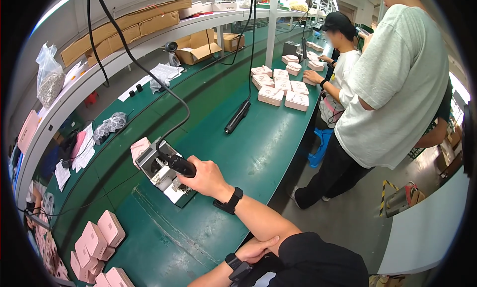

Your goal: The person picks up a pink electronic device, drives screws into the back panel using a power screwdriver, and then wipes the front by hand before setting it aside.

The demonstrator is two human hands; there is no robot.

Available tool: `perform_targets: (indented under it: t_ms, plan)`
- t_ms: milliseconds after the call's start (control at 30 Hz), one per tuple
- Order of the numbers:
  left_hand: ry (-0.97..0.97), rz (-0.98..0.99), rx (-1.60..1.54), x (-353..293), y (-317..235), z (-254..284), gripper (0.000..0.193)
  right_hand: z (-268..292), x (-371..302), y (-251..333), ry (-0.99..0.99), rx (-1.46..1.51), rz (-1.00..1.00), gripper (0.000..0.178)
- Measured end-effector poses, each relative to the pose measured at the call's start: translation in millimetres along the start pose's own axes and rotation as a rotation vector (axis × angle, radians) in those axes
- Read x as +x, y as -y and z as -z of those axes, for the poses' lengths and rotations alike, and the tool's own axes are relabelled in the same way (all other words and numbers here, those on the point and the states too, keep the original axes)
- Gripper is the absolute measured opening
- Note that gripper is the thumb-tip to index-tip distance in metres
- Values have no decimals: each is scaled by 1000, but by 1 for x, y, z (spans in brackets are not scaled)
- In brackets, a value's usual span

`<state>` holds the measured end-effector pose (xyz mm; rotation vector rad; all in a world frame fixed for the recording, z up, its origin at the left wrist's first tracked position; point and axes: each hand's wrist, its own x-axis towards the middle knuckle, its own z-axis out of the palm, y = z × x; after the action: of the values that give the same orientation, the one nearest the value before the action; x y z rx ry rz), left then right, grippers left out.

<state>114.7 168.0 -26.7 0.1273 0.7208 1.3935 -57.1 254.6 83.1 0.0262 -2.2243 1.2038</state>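
Observation:
A black electric screwdriver (181,165) with a cable running up from it is gripped in my right hand (207,178). Its front end is over an open-topped metal box (171,180) with light mechanical parts inside, which looks like a screw feeder. Right behind that box a pink housing (140,148) is partly hidden. Lower down, my left hand (256,249) is tucked against my right arm near the elbow, thumb lying along the arm. Its fingers are curled in and mostly hidden, so I cannot see whether something is in them.
Stacked pink housings (97,242) stand at the lower left. Another black screwdriver (238,117) lies on the green bench, its cable rising overhead. Several pink housings (280,85) sit farther along. One co-worker (343,63) works there; another person (397,88) stands at the right. Papers (84,148) lie left.

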Motion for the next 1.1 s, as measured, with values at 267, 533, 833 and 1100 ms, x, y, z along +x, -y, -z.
perform_targets:
  t_ms: [267,533,833,1100]
  plan:
    - [930,215,-615,41,37,85,55,-4,-2,-1,-28,2,68,34]
    - [-27,-16,-4,1,8,0,56,3,-15,1,36,-9,67,39]
    - [-126,39,205,-33,-9,9,54,11,-5,7,-68,43,52,33]
    - [-1020,-683,447,-225,-22,14,49,31,-25,-29,-85,420,-143,11]
